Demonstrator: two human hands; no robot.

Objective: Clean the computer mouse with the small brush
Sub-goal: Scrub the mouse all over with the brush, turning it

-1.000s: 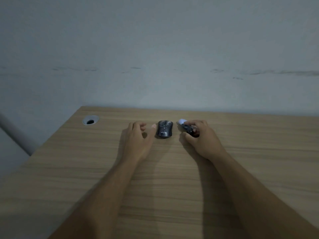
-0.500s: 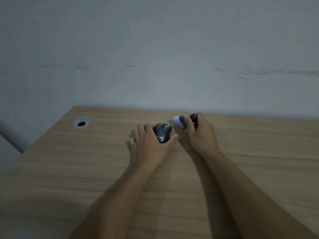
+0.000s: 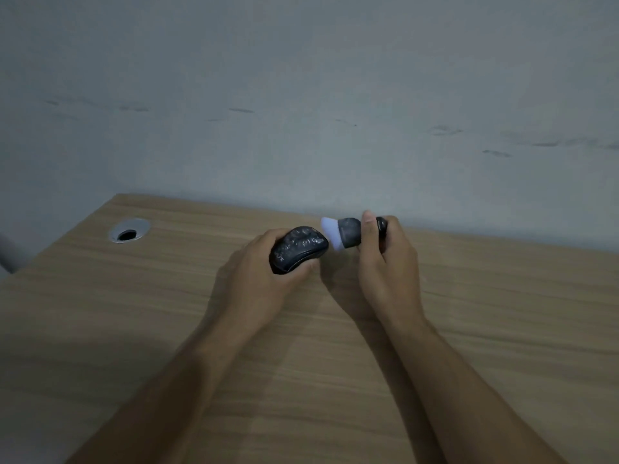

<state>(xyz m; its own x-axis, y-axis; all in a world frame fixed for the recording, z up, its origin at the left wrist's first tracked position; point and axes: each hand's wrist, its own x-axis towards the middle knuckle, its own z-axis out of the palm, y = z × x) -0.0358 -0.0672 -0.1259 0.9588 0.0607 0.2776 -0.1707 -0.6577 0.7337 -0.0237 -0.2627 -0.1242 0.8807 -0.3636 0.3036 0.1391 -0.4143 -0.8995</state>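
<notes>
Grommet hole (image 3: pixel 129 230) sits in our wooden desk (image 3: pixel 100 329) at far left | our left hand (image 3: pixel 264 276) grips the black computer mouse (image 3: pixel 298 249), tilted above the desk | white bristles of the small brush (image 3: pixel 345 233) touch the mouse's right end | our right hand (image 3: pixel 388 262) is closed around the brush handle.

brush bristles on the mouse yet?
Cannot tell. In the head view the small brush's white bristles sit right at the end of the dark computer mouse; no gap shows, but dim light hides whether they press on it.
</notes>
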